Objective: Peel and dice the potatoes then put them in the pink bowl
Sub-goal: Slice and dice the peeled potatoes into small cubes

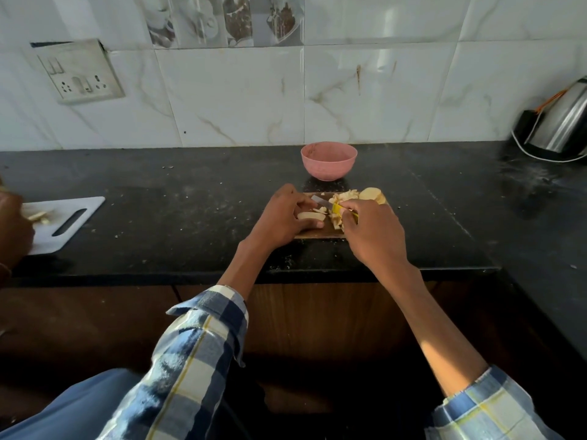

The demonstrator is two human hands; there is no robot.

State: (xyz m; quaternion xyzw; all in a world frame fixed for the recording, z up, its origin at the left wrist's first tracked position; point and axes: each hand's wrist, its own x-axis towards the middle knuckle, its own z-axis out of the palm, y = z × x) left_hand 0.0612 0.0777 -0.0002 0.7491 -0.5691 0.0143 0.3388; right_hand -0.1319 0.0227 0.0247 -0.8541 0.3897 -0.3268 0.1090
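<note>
Two hands: at work over a small board near the front middle of the counter
Black stone counter (190,217): speckled, strewn with pale crumbs, running the full width below a white marble-look tiled wall (238,100)
Steel electric kettle (559,122): far right, against the wall, on a black base with a white cord
White plastic chopping board (63,223): far left, slotted handle pointing right, a few pale pieces on it, another person's hand (12,230) over its left end
Grey switch-and-socket plate (79,71): upper left on the wall
Brown wooden cutting board (317,233): under both hands, just in front of the bowl
Left hand (282,217): fingers curled down on a pale peeled potato piece (309,215), thumb against its near side, pinning it to the wooden board
Right hand (374,230): closed round the yellow handle of a small steel-bladed knife (324,203), blade pointing left toward the left fingertips
Pink round plastic bowl (328,160): behind the wooden board, apart from it, contents not discernible from this angle
Pale diced potato heap (341,204): middle of the wooden board, partly hidden by the right hand
Round peeled potato chunk (370,194): far right corner of the wooden board, uncut
Blue, white and yellow checked sleeves (197,350): rolled back on both forearms
</note>
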